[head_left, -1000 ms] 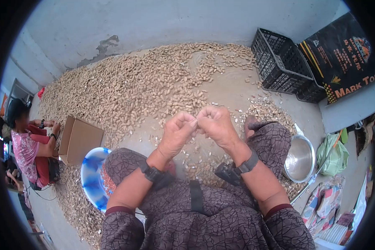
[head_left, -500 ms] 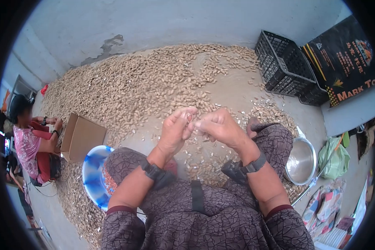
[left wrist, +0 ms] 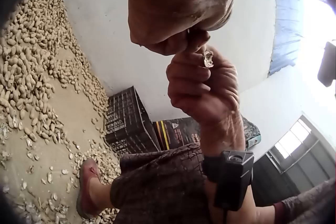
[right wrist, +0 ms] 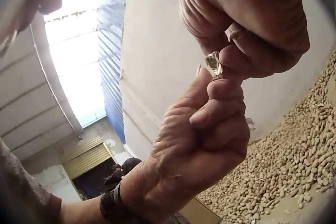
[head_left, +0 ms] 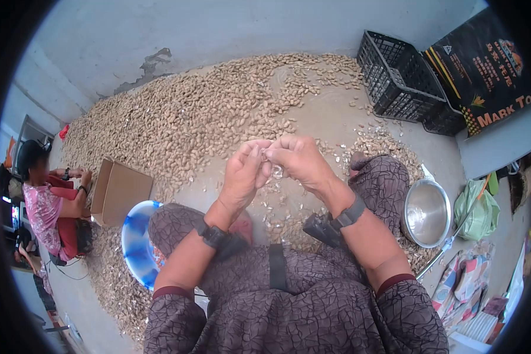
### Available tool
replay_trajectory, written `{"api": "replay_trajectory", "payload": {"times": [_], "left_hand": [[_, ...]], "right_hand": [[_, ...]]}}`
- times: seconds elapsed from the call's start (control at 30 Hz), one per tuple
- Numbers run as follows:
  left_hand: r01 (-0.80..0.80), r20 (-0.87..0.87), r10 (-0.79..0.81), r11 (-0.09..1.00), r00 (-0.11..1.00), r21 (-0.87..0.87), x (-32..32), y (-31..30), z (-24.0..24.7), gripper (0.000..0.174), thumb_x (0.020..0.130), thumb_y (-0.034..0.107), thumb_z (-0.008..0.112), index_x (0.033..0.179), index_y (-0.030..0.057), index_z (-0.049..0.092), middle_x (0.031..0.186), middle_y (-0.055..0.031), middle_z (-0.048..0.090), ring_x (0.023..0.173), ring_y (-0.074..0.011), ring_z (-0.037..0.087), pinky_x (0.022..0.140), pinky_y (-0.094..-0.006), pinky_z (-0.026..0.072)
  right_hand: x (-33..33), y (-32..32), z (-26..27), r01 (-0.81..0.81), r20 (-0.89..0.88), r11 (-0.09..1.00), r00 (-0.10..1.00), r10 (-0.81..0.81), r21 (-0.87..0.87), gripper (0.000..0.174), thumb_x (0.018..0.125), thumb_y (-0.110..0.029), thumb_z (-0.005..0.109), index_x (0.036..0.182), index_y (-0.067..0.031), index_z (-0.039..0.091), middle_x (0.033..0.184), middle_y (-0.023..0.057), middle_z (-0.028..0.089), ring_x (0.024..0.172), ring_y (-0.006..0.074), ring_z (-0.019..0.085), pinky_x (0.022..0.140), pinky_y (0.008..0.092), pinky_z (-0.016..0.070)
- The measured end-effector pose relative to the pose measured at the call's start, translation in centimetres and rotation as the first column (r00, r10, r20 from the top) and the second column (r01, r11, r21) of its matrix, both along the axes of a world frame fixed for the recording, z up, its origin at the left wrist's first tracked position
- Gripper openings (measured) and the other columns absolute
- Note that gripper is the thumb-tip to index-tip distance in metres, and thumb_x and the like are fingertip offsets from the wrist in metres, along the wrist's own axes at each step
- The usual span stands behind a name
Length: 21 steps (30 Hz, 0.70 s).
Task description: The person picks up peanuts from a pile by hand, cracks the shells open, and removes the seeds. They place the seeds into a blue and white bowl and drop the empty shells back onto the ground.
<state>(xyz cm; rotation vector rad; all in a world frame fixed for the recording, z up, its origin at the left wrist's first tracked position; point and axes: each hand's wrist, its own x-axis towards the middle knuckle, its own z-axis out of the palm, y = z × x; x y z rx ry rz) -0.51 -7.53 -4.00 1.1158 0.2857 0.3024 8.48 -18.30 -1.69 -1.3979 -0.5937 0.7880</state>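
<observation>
Both hands meet at the fingertips above the floor, between the knees. My left hand (head_left: 242, 174) has its fingers curled and pinches a peanut in a cracked, pale shell (right wrist: 213, 63). From the other side, the thumb and forefinger of my right hand (head_left: 304, 165) pinch at the same peanut. The open shell (left wrist: 208, 58) also shows between the hands in the left wrist view. Another small shell piece (right wrist: 231, 34) sits inside the right hand's curled fingers. Whatever kernel the shell contains is hidden by the fingertips.
Unshelled peanuts (head_left: 200, 112) spread along the wall. Beside the left knee stands a blue-and-white basin (head_left: 137, 227) with reddish kernels. A steel bowl (head_left: 428, 212) and black crates (head_left: 401, 97) are at right. At left a person (head_left: 47, 206) sits by a cardboard box (head_left: 124, 192).
Half a second ago the hands were slightly apart, with a reddish kernel showing at the left fingers. Now the fingertips are together again, a little higher in the head view.
</observation>
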Motion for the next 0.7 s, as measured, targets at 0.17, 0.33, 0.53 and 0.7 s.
{"api": "replay_trajectory", "payload": {"times": [0.17,0.33,0.53,0.7], "left_hand": [[0.037,-0.042,-0.033,0.995,0.999,0.094,0.2,0.1,0.5,0.019,0.086,0.024,0.053,0.09,0.006,0.051,0.06,-0.0003,0.051,0.041,-0.0038,0.036,0.038,-0.0161,0.0262],[0.126,-0.059,-0.128,0.991,0.99,-0.036,0.6,0.1,2.4,0.018,0.086,0.022,0.053,0.077,0.0067,0.051,0.059,0.0006,0.052,0.039,-0.0027,0.036,0.036,-0.0156,0.025],[0.202,0.059,-0.195,0.965,0.979,-0.165,1.6,-1.2,4.1,0.022,0.088,0.025,0.049,0.08,0.0046,0.051,0.063,-0.0009,0.052,0.039,-0.0017,0.034,0.036,-0.0153,0.0244],[0.217,0.065,-0.211,0.969,0.975,-0.117,2.2,-1.6,2.5,0.021,0.088,0.024,0.048,0.085,0.0036,0.051,0.064,-0.0013,0.05,0.041,-0.0021,0.033,0.037,-0.0152,0.0241]], "right_hand": [[0.2,0.1,-0.1,0.08,0.005,0.994,0.997,-0.081,0.075,0.014,0.072,-0.009,0.054,0.063,0.0007,0.056,0.055,0.0013,0.052,0.048,0.0058,0.045,0.042,0.0213,0.0368],[0.5,-0.4,1.1,0.075,-0.056,0.983,0.996,-0.067,0.166,0.012,0.073,-0.009,0.053,0.064,-0.0008,0.056,0.057,0.0014,0.054,0.047,0.0048,0.046,0.042,0.0193,0.0359],[1.3,-2.0,2.3,0.158,0.014,0.966,0.986,-0.164,0.202,0.008,0.073,-0.006,0.053,0.069,0.0002,0.057,0.06,0.001,0.055,0.048,0.0036,0.045,0.042,0.0185,0.0355],[1.5,-2.9,3.1,0.235,0.196,0.971,0.951,-0.24,0.05,0.009,0.073,-0.005,0.053,0.069,0.0013,0.058,0.058,-0.0011,0.052,0.05,0.0026,0.041,0.042,0.0191,0.0322]]}}
